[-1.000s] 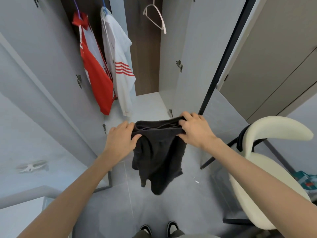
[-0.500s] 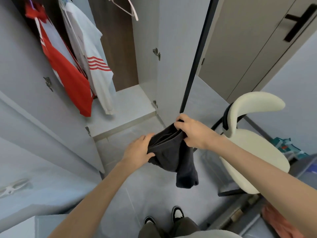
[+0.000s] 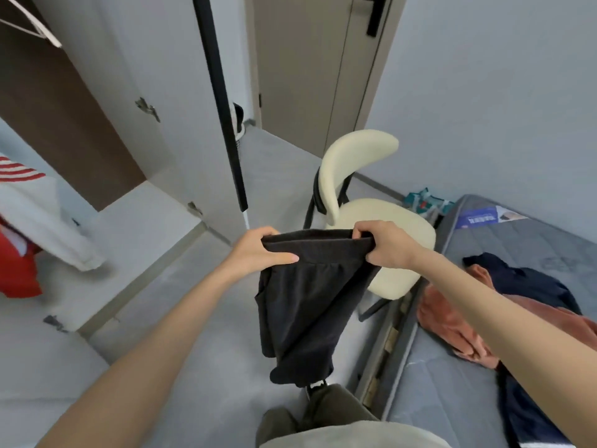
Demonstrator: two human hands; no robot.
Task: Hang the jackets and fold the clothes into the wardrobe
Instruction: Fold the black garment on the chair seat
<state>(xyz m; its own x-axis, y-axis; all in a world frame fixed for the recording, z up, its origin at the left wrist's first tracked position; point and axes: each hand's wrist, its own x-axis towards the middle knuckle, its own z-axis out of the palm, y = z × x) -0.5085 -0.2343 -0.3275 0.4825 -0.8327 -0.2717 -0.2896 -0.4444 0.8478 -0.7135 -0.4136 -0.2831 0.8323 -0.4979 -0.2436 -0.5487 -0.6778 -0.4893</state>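
Garment (image 3: 307,305) hangs below the grip; left hand (image 3: 255,253) and right hand (image 3: 387,247) pinch its waistband (image 3: 316,241).

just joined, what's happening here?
A person holds a dark garment up by its top edge, left hand and right hand gripping either end; it hangs unfolded above the floor. A white striped jacket and a red jacket hang in the open wardrobe. A rust garment and a navy garment lie on the mattress.
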